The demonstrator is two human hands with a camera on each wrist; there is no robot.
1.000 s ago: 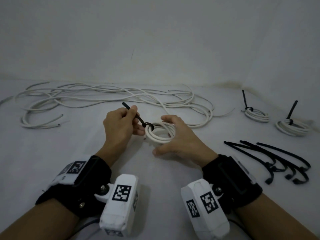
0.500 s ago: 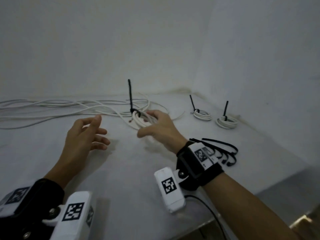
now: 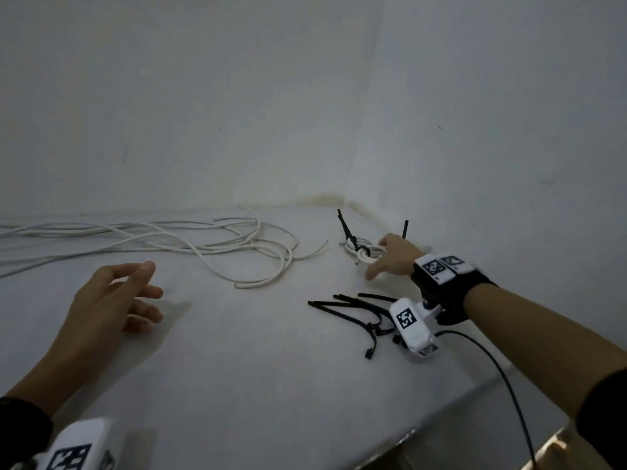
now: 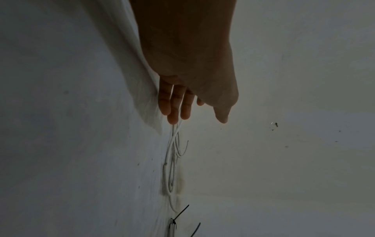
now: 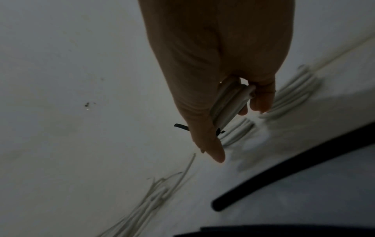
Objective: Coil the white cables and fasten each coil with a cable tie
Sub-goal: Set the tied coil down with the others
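No words, brand names or numbers can be read anywhere. The only signs are black-and-white square code markers: one on the white camera housing [image 3: 411,328] right of centre, two on the black wrist strap [image 3: 441,266] above it, and one on the second white housing [image 3: 76,449] at lower left.

Left hand [image 3: 112,300] loose-fingered, empty; right hand [image 3: 392,257] outstretched, fingers curled.
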